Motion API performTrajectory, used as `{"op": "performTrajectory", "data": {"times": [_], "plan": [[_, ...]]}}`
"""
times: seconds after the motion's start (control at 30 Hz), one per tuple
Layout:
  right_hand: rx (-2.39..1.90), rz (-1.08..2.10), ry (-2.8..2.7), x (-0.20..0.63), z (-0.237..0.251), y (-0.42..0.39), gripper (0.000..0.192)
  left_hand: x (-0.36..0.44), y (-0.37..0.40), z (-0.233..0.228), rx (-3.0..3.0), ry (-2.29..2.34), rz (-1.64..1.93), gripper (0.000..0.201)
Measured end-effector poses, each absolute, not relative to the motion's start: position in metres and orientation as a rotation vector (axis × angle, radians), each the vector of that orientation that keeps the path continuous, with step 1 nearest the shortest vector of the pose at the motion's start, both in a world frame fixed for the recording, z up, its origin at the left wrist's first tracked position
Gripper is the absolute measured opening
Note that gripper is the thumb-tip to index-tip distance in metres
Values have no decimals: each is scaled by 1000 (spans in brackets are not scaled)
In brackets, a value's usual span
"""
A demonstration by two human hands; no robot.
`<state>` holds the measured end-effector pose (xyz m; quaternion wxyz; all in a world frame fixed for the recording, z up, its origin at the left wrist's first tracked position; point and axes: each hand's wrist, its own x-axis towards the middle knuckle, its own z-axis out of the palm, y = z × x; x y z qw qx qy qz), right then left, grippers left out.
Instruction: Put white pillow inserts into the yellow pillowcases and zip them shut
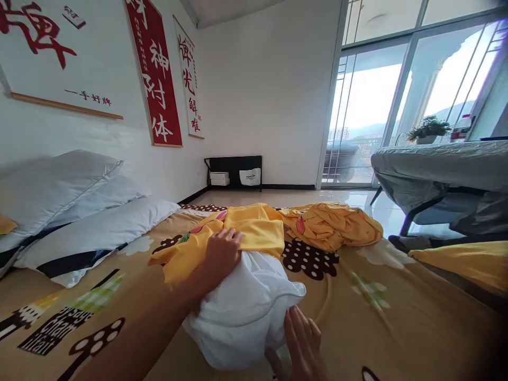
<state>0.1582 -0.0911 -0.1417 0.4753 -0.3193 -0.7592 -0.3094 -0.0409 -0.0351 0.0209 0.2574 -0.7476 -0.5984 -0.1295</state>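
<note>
The patterned bed [357, 323] is spread beneath everything that is handled, and on it the white pillow [246, 312] is set, plump and partly bare, between the two hands. Well to the right of the white pillow, beyond the bed's edge, a worktop [440, 159] is draped in a pale sheet. To the left of the white pillow, several other pillows [115, 233] are heaped against the wall, their white surfaces exposed. Beyond the white pillow and to its right, a bunched yellow cloth [337, 225] is left crumpled on the bed. Directly at the far end of the white pillow, a yellow cover [257, 227] is laid out, its near edge meeting the white fabric; how much of the pillow is enclosed cannot be told. Only that far end is reached by the cover, so the work is judged to be at an early stage, with most of the near body left uncovered. At the white pillow's far left, the yellow cover appears to be gripped by the left hand [224, 248], its fingers bent. At the near right corner, the white pillow is touched by the right hand [299, 338], its fingers extended and thumb held apart.
</note>
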Motion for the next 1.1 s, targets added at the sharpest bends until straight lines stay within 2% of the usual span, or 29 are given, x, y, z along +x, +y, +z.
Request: {"op": "performTrajectory", "data": {"times": [0.13, 0.2, 0.3, 0.4, 0.47, 0.57, 0.7, 0.87, 1.1], "plan": [[-674, -743, -1911, 137, -124, -91, 43, -38, -46, 28, -2032, -1660, -386, 15], [-688, -662, -1934, 125, -111, -85, 36, -35, -49, 30, -2106, -1697, -377, 13], [-704, -507, -1998, 108, -94, -76, 41, -38, -47, 33, -2213, -1865, -524, 7], [-698, -376, -2079, 96, -84, -69, 48, -47, -42, 37, -2342, -1981, -714, 20], [-682, -308, -2117, 91, -79, -66, 45, -50, -45, 41, -2435, -2009, -838, 25], [-660, -225, -2188, 81, -67, -61, 35, -46, -61, 49, -2497, -2010, -918, 20], [-633, -224, -2231, 61, -44, -50, 40, -28, -94, 56, -2350, -1958, -636, 6], [-762, -263, -2182, 55, -18, -25, 41, -20, -119, 56, -2268, -1899, -277, 12], [-994, -232, -2066, 74, -22, 11, 33, -49, -90, 31, -2057, -1437, -268, 25]]}}
